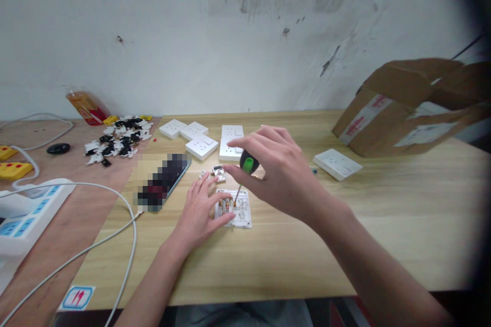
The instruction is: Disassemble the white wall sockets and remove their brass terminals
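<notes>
A white wall socket (241, 210) lies face down on the wooden table (345, 235), its inner metal contacts showing. My left hand (199, 207) rests on the socket's left edge, fingers pressed on it. My right hand (274, 168) pinches the black-and-green handle of a small screwdriver (248, 163), held upright, its thin shaft (237, 195) pointing down into the socket's back. A small loose socket part (219, 172) lies just beyond the socket.
Several white sockets (201, 145) lie in a group behind; one more (337, 163) sits right. An open cardboard box (406, 107) stands far right. A pile of black and white small parts (117, 140), a blurred dark object (163, 181), a power strip (26, 212) with white cables are on the left.
</notes>
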The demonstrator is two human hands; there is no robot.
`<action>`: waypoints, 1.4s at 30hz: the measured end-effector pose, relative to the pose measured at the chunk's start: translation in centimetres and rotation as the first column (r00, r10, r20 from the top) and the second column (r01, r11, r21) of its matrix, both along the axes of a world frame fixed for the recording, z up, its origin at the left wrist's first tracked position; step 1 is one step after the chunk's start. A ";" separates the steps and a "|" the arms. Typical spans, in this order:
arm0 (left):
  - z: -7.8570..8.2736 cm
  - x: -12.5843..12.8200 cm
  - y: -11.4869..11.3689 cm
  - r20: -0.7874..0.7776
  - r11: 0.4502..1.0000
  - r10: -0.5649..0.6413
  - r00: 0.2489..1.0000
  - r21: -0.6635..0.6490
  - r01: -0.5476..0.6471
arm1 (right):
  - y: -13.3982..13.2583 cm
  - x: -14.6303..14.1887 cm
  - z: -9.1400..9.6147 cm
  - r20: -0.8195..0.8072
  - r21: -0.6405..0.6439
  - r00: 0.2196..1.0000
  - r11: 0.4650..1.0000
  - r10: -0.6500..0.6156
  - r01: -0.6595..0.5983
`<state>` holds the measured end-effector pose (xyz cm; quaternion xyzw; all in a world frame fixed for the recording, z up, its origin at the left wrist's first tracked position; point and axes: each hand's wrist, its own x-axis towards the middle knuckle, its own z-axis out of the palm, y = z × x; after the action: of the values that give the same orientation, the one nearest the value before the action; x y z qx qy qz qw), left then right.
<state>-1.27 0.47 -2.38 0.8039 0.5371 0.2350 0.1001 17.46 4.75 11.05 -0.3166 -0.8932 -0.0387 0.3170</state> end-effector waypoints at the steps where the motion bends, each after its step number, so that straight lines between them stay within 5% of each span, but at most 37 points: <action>1: 0.0 0.0 0.0 0.000 1.000 -0.002 1.000 -0.001 0.002 | 0.0 0.3 0.3 0.013 -0.078 0.998 0.995 0.065 -0.064; 4: 0.0 0.0 0.0 0.000 1.000 -0.007 1.000 -0.010 0.007 | 0.0 0.9 0.7 0.009 -0.234 0.974 0.948 0.225 -0.217; 10: 0.1 0.0 0.0 0.006 1.000 -0.003 1.000 -0.019 0.004 | 0.3 0.5 0.5 0.074 0.007 0.987 0.990 -0.142 0.142; 17: 0.1 0.0 0.0 0.017 1.000 -0.012 1.000 -0.013 0.013 | 0.2 1.0 0.9 0.075 -0.192 0.993 0.979 0.088 -0.072; 23: 0.2 -0.1 -0.1 0.005 1.000 -0.008 1.000 -0.017 0.008 | -0.2 -0.1 0.9 0.116 -0.025 0.981 0.986 -0.158 0.162; 28: 0.0 -0.1 0.0 0.009 1.000 -0.018 1.000 -0.014 0.019 | -0.1 0.5 1.5 0.082 -0.263 0.986 0.957 0.145 -0.119; 34: 0.0 -0.1 -0.1 0.014 1.000 -0.016 1.000 -0.015 0.016 | 0.1 -0.1 0.8 0.101 -0.029 0.966 0.970 -0.238 0.242; 39: 0.1 -0.1 0.0 0.012 1.000 -0.015 1.000 -0.019 0.015 | 0.2 0.3 1.3 0.100 -0.235 0.986 0.966 0.137 -0.110; 42: 0.1 -0.1 0.0 0.001 1.000 -0.013 1.000 -0.017 0.013 | 0.1 0.1 0.9 0.131 -0.073 0.989 0.994 -0.075 0.085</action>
<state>-1.38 0.47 -2.33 0.8064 0.5339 0.2300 0.1084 17.55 4.87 11.97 -0.3612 -0.8991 -0.0367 0.2447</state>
